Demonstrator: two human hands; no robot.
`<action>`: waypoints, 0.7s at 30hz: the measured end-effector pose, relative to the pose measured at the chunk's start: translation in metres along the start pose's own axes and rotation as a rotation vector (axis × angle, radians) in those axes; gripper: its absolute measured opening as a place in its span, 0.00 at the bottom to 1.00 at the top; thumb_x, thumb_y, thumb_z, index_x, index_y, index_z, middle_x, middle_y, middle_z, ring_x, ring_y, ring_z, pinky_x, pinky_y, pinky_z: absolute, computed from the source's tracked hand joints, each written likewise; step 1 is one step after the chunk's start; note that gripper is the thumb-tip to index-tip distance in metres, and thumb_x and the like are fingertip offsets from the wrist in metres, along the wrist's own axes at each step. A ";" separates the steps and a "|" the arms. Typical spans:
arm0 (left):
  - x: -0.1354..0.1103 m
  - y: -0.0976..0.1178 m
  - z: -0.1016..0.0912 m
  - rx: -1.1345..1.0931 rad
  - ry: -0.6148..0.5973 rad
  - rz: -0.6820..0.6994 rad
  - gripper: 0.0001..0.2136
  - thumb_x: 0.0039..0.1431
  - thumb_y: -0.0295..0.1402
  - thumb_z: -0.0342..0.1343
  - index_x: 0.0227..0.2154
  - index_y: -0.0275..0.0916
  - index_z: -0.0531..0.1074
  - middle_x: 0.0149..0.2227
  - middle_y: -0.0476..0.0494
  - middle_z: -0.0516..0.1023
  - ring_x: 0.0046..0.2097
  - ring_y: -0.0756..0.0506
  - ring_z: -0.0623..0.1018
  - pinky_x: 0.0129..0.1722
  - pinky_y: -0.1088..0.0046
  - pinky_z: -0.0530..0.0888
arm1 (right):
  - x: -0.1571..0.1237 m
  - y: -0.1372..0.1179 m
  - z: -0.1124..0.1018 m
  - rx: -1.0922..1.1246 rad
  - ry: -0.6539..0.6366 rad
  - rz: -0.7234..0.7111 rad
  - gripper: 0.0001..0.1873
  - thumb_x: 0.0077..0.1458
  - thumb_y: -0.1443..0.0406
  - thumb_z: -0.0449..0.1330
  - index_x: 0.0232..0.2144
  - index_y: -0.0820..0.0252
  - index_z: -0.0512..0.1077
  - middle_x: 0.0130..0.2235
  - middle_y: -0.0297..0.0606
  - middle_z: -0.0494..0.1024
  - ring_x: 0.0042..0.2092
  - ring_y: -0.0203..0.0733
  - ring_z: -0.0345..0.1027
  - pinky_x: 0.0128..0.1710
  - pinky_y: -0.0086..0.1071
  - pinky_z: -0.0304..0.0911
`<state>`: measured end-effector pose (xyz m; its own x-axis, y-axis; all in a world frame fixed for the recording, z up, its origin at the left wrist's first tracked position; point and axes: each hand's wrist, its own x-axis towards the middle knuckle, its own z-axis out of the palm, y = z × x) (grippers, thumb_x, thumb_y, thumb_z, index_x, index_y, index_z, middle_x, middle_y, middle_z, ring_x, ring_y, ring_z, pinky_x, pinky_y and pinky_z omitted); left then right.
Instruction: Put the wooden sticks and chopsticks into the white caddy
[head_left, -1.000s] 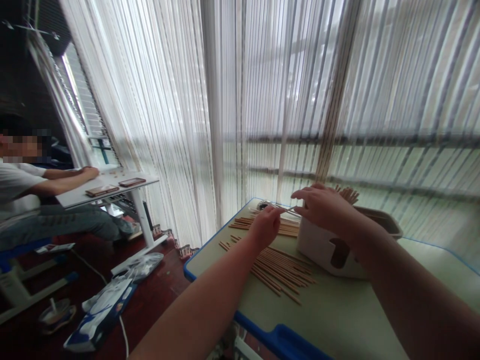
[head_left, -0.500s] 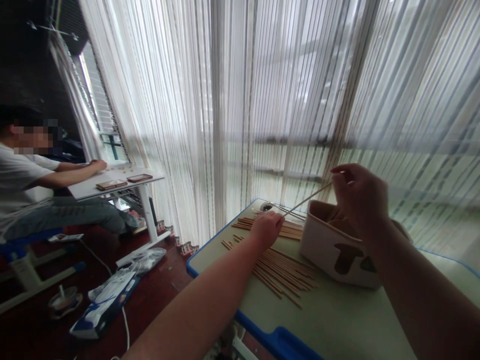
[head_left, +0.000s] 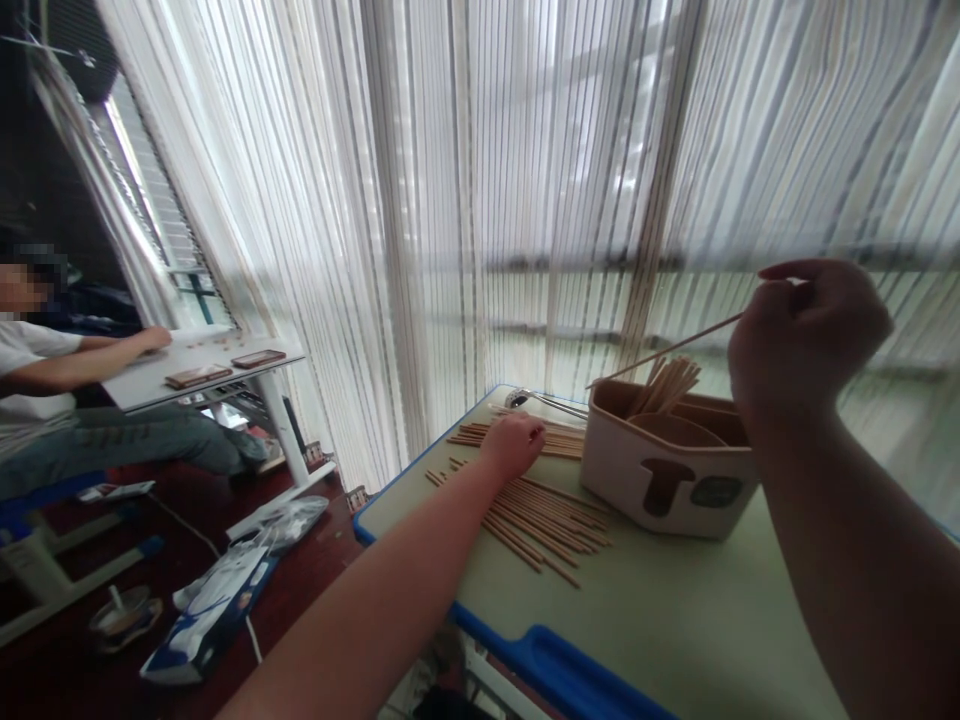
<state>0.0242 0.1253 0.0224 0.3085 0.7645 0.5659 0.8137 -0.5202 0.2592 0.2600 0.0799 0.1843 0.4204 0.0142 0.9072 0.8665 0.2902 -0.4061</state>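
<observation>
The right hand [head_left: 810, 335] has its grip closed on one end of a thin stick [head_left: 667, 350]. The stick slants down to the left, above the box [head_left: 619, 480], and I cannot tell if its low tip touches the rim. The left hand [head_left: 516, 445] is low over the counter [head_left: 645, 610] with its fingers curled; I cannot tell if its grip has anything in it. Brown sticks [head_left: 551, 525] lie spread out near that hand, and a row of more sticks [head_left: 564, 442] lies behind them. The box is white, with a mushroom-shaped hole in its side, and a bunch of pale sticks [head_left: 667, 385] leans up inside it. Shiny metal rods [head_left: 559, 403] lie farther back. Behind the counter hangs a striped curtain [head_left: 427, 200].
</observation>
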 end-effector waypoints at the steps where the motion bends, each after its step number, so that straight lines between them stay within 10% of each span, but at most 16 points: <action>1: 0.000 0.000 0.000 0.000 -0.012 0.005 0.11 0.58 0.33 0.48 0.33 0.37 0.76 0.35 0.43 0.77 0.38 0.47 0.74 0.42 0.71 0.70 | 0.001 0.000 -0.001 0.009 0.021 0.005 0.17 0.44 0.72 0.49 0.32 0.67 0.77 0.24 0.38 0.69 0.27 0.37 0.61 0.30 0.32 0.54; 8: -0.003 0.002 0.004 0.056 -0.271 0.135 0.10 0.52 0.32 0.50 0.27 0.37 0.77 0.29 0.45 0.76 0.33 0.47 0.72 0.35 0.74 0.68 | -0.001 0.002 0.003 0.080 -0.026 0.016 0.13 0.45 0.70 0.53 0.30 0.64 0.77 0.20 0.32 0.65 0.25 0.35 0.59 0.30 0.31 0.54; 21: -0.006 0.005 0.002 0.037 -0.363 0.077 0.13 0.53 0.34 0.49 0.31 0.38 0.78 0.32 0.44 0.79 0.34 0.47 0.74 0.36 0.74 0.68 | 0.005 0.002 -0.007 0.033 0.136 -0.107 0.16 0.44 0.75 0.49 0.29 0.69 0.76 0.25 0.41 0.73 0.30 0.38 0.66 0.32 0.33 0.57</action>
<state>0.0274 0.1193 0.0187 0.5183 0.8126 0.2666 0.7967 -0.5721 0.1947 0.2658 0.0740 0.1873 0.3605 -0.1479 0.9210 0.9001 0.3143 -0.3018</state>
